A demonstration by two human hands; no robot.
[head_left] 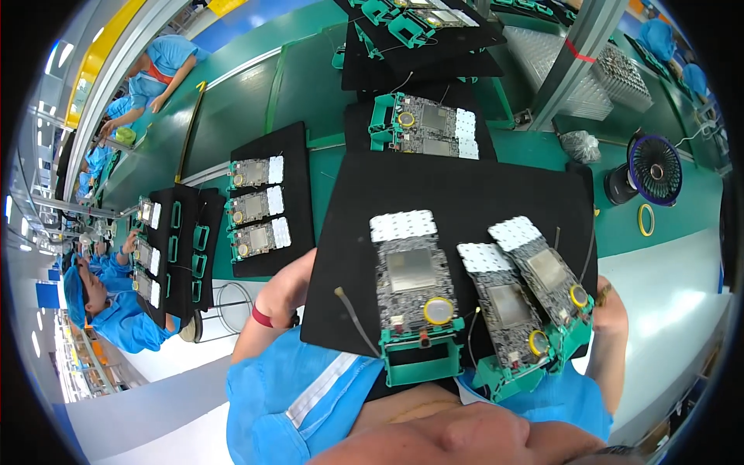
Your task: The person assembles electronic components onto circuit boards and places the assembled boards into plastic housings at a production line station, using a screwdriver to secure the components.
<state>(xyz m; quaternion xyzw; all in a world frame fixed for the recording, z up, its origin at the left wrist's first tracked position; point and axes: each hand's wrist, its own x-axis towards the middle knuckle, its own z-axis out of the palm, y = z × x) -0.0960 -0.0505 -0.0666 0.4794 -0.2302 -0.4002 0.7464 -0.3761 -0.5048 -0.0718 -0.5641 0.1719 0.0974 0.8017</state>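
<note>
A black flat board (457, 190) is held up close in front of my chest. My left hand (294, 284) grips its left edge, the fingers hidden beneath. At the right edge my right hand (609, 311) grips it too, mostly covered by the board. On it lie three circuit boards: one on the left (411, 271) and two (508, 302) (547, 271) leaning close together on the right, the last two partly overlapping. Each has a white dotted pad, a silver shield, a yellow-ringed round part and a green plastic frame (422, 363) at its near end. Thin cables stick out beside them.
Another black board (271, 143) with three circuit boards lies left on the green bench. More loaded black boards (487, 66) are stacked beyond. A metal post (570, 66), a fan (656, 169) and a yellow tape roll (645, 220) stand right. A co-worker (116, 302) sits left.
</note>
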